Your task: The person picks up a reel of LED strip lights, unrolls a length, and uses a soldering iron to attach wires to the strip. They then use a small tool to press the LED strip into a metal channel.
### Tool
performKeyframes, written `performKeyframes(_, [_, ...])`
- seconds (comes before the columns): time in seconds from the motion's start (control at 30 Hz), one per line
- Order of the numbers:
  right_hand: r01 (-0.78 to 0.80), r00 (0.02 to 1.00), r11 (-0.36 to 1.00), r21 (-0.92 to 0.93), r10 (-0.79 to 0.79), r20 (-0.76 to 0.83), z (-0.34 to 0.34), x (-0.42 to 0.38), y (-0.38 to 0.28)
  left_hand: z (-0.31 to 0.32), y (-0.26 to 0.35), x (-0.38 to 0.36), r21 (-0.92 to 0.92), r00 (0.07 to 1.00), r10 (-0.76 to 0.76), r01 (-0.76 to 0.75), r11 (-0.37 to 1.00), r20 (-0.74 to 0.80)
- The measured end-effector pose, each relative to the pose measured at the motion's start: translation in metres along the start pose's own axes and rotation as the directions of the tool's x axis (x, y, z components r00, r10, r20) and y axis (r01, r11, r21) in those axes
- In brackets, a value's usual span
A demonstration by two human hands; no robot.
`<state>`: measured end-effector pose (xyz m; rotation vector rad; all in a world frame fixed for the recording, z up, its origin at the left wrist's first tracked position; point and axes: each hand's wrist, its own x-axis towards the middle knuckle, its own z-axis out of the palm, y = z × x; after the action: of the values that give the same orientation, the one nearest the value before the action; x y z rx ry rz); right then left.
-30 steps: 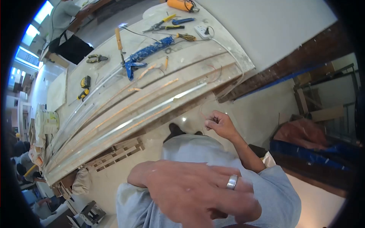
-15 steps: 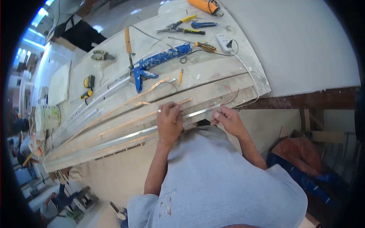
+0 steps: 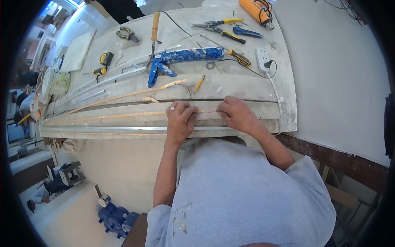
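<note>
My left hand [image 3: 180,120] is closed on a thin copper-coloured LED strip [image 3: 135,115], near its right end, which pokes out past the fingertips. Beside it, my right hand [image 3: 238,115] pinches a fine red wire [image 3: 211,111] that points at the strip's end. Whether the wire touches the strip is too small to make out. A shiny aluminium profile [image 3: 140,129] lies along the near edge of the workbench, passing below both hands. Another copper-coloured strip [image 3: 119,96] lies farther back, a short cut piece [image 3: 150,99] near it.
On the workbench [image 3: 247,90] are a blue caulking gun [image 3: 185,55], a pencil [image 3: 200,83], a screwdriver [image 3: 240,58], snips [image 3: 222,31], a blue utility knife [image 3: 247,32], pliers [image 3: 127,34], a tape measure [image 3: 106,59], a power strip [image 3: 262,58] and an orange heat gun [image 3: 256,11].
My right hand has moved from beside the aluminium profile up to the strip's end, bringing the red wire along. My left hand stays on the strip. The camera view has turned.
</note>
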<state>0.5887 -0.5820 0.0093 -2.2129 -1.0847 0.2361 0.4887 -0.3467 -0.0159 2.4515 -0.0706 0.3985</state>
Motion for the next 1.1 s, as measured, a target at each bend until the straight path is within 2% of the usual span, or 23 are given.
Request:
performKeyframes(0.17, [0.014, 0.995, 0.999, -0.035, -0.017, -0.098, 0.015, 0.001, 0.005, 0.002, -0.003, 0.001, -0.037, 1.0, -0.015, 0.015, 0.999, 0.008])
performKeyframes(0.27, [-0.057, 0.996, 0.996, -0.062, 0.052, -0.079, 0.015, 0.001, 0.0, 0.003, -0.005, 0.001, -0.058, 1.0, -0.017, 0.016, 0.998, -0.012])
performKeyframes(0.37, [-0.051, 0.993, 0.995, -0.089, 0.041, -0.112, 0.016, -0.001, -0.002, 0.005, -0.005, -0.001, -0.058, 0.999, -0.012, 0.01, 0.998, -0.038])
performKeyframes(0.47, [-0.1, 0.993, 0.989, -0.112, 0.093, -0.069, 0.012, 0.005, -0.011, 0.002, -0.005, -0.003, -0.066, 0.998, -0.01, 0.006, 0.998, -0.061])
performKeyframes(0.53, [-0.099, 0.993, 0.987, -0.126, 0.09, -0.07, 0.012, 0.006, -0.014, 0.0, 0.004, -0.004, 0.137, 0.99, 0.106, -0.093, 0.986, -0.09])
performKeyframes(0.57, [-0.099, 0.993, 0.986, -0.136, 0.088, -0.083, 0.013, 0.007, -0.015, 0.0, 0.007, -0.007, 0.131, 0.991, 0.096, -0.082, 0.988, -0.098])
performKeyframes(0.63, [-0.106, 0.992, 0.987, -0.117, 0.096, -0.086, 0.014, 0.007, -0.015, -0.001, 0.014, -0.016, 0.222, 0.962, 0.25, -0.221, 0.95, -0.111])
performKeyframes(0.67, [-0.117, 0.989, 0.989, -0.091, 0.108, -0.102, 0.014, 0.007, -0.014, -0.002, 0.018, -0.02, 0.218, 0.963, 0.241, -0.212, 0.953, -0.12])
performKeyframes(0.77, [-0.168, 0.984, 0.985, -0.027, 0.166, -0.067, 0.01, 0.008, -0.015, -0.002, 0.031, -0.028, 0.131, 0.975, 0.114, -0.141, 0.981, 0.191])
performKeyframes(0.8, [-0.166, 0.985, 0.985, -0.036, 0.164, -0.057, 0.009, 0.009, -0.016, 0.0, 0.035, -0.029, 0.124, 0.977, 0.108, -0.132, 0.983, 0.184])
performKeyframes(0.87, [-0.234, 0.972, 0.972, -0.002, 0.234, -0.022, 0.007, 0.01, -0.018, 0.002, 0.043, -0.027, 0.081, 0.925, -0.016, -0.016, 0.997, 0.379])
performKeyframes(0.9, [-0.228, 0.973, 0.974, -0.009, 0.228, -0.014, 0.006, 0.01, -0.018, 0.004, 0.045, -0.025, 0.076, 0.928, -0.022, -0.007, 0.997, 0.371])
performKeyframes(0.97, [-0.254, 0.967, 0.967, 0.009, 0.254, -0.03, 0.007, 0.009, -0.018, 0.006, 0.048, -0.022, 0.111, 0.87, -0.057, 0.002, 0.994, 0.49])
performKeyframes(1.1, [-0.228, 0.972, 0.973, 0.031, 0.229, -0.046, 0.008, 0.01, -0.018, 0.008, 0.05, -0.02, 0.132, 0.847, -0.105, 0.041, 0.99, 0.521])
